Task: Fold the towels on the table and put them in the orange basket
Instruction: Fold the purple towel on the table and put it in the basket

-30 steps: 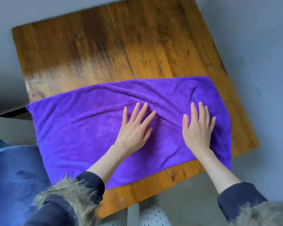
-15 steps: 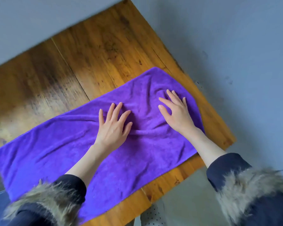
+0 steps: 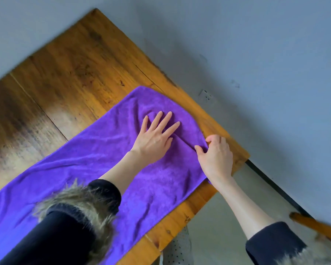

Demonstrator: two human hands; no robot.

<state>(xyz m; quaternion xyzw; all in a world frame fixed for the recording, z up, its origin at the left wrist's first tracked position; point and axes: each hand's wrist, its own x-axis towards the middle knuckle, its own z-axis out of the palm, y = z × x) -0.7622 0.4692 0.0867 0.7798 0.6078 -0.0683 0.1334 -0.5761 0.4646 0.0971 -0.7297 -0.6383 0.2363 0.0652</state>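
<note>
The purple towel [image 3: 88, 169] lies spread along the near edge of the wooden table [image 3: 69, 69], its right end near the table's right corner. Around it: a grey wall with 1 socket [image 3: 206, 96], a dark skirting strip, and a wooden bar [image 3: 313, 224] low at right (blurred). The left hand [image 3: 153, 138] presses flat on the plush, creased fabric, fingers straight and spread. The right hand [image 3: 216, 155] pinches the towel's right end with curled fingers. Fur-trimmed dark sleeves cover the towel's near part.
</note>
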